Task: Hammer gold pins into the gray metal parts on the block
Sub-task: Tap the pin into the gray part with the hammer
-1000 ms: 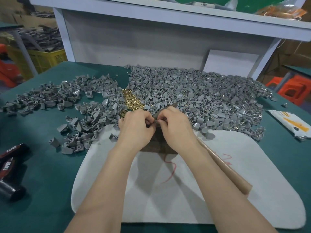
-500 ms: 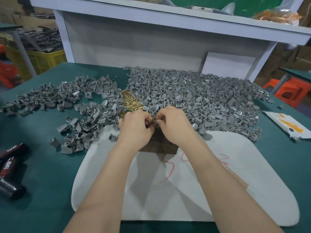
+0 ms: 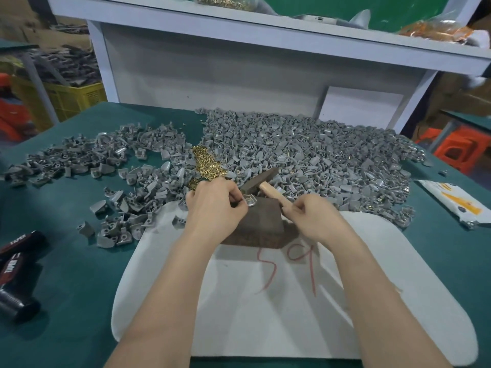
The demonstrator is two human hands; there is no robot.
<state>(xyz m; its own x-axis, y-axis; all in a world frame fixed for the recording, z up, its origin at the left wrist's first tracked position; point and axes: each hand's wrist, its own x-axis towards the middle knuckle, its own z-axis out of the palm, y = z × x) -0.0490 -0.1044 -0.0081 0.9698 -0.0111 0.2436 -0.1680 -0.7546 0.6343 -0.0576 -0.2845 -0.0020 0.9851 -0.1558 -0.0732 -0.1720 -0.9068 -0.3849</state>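
Teal cloth-covered surface [image 3: 79,274] fills the view, a white shelf unit [image 3: 239,25] standing behind it, and right in the middle sits the dark brown rectangular block [image 3: 261,224], resting on the far end of a white rounded mat [image 3: 265,328] with red scribbles on it. On the block's top, near its far edge, is one small gray metal part [image 3: 250,202], and the left grip [image 3: 215,207] is on it: thumb and fingertips curled in, pinching the part down against the block. Whether a pin is already seated in it I cannot tell; the fingers cover that spot. At the block's right side the right grip [image 3: 316,221] is wrapped round the pale wooden handle of a dark-headed hammer [image 3: 261,177], taken up close to the head, and the head hangs tilted just above the block's far edge. Just beyond the block, on its left, a little heap of gold pins [image 3: 207,163] glints. Beyond the block and to its right spreads the big pile of gray metal parts [image 3: 318,155]; a thinner scatter of gray parts [image 3: 106,160] lies to the block's left. Well to the left of the block lie black cylinders with red labels [image 3: 18,264], and well to its right a white and orange packet [image 3: 451,200].
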